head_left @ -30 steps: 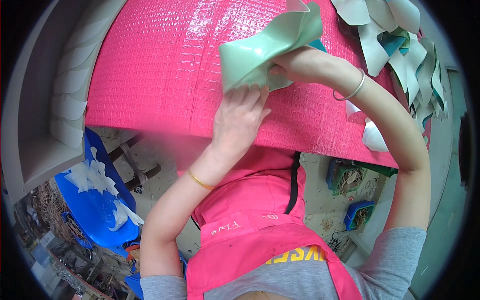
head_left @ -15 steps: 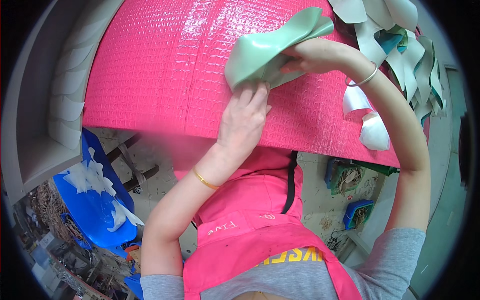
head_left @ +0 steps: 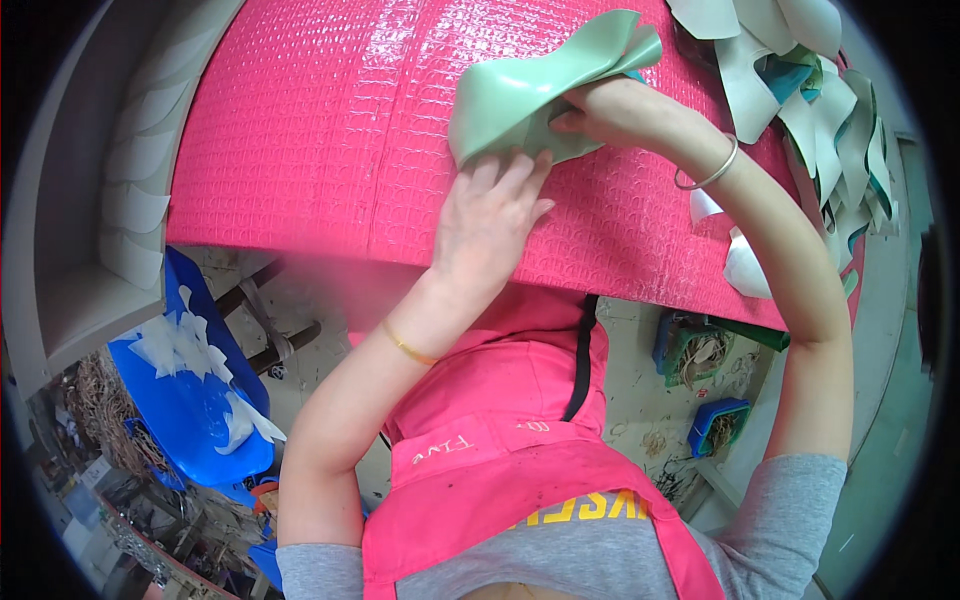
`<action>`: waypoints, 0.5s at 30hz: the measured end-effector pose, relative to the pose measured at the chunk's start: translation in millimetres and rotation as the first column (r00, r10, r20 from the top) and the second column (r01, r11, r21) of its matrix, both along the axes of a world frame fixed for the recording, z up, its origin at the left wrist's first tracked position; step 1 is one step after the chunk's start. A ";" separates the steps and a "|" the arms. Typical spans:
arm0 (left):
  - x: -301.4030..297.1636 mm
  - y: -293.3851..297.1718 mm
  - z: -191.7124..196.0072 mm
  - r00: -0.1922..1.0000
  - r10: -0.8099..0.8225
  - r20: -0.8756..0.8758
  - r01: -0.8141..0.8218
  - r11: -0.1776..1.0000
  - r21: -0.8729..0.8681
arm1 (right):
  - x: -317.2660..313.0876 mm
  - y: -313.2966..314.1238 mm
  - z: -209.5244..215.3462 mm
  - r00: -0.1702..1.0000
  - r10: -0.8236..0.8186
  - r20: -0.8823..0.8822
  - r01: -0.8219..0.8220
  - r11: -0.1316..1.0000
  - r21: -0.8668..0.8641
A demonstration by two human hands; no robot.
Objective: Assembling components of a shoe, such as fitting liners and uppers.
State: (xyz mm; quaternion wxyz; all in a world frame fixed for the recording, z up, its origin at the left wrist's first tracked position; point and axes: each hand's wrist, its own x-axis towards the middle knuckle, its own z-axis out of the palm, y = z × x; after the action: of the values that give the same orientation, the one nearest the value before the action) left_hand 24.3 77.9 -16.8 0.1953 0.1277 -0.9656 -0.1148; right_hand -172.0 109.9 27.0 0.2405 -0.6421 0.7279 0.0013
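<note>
A glossy mint-green sheet piece (head_left: 520, 95), curved and folded over on itself like a shoe upper, is held over the pink table. My right hand (head_left: 612, 110) grips it at the right, thumb under the near flap and the other fingers mostly hidden within the fold. At the near edge of the piece is my left hand (head_left: 490, 215), palm down. Its fingers are slightly spread with the tips against that edge, and its thumb stands apart.
The pink textured cover (head_left: 290, 150) spans the table. Pale and green cut pieces (head_left: 835, 120) overlap at the right; small white pieces (head_left: 745, 268) lie nearer. A grey shelf (head_left: 60, 200) with stacked pieces borders the left. Below are a blue chair (head_left: 185, 420) with white scraps and baskets (head_left: 718, 425).
My left hand's fingers have spread, the index finger and thumb moving apart. My right hand and the mint-green piece have shifted slightly toward the upper left.
</note>
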 end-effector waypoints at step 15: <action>-30.0 16.6 -14.3 0.996 0.002 -0.084 -0.003 1.000 -0.011 | -19.6 8.3 -8.0 0.560 0.378 -0.737 -0.721 0.661 -0.209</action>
State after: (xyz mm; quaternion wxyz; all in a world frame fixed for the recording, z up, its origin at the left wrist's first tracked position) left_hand -5.7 94.6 -31.1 0.2367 0.1229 -0.9570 -0.1143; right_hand -191.6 118.2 19.0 -0.2060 -0.8401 0.4890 0.1123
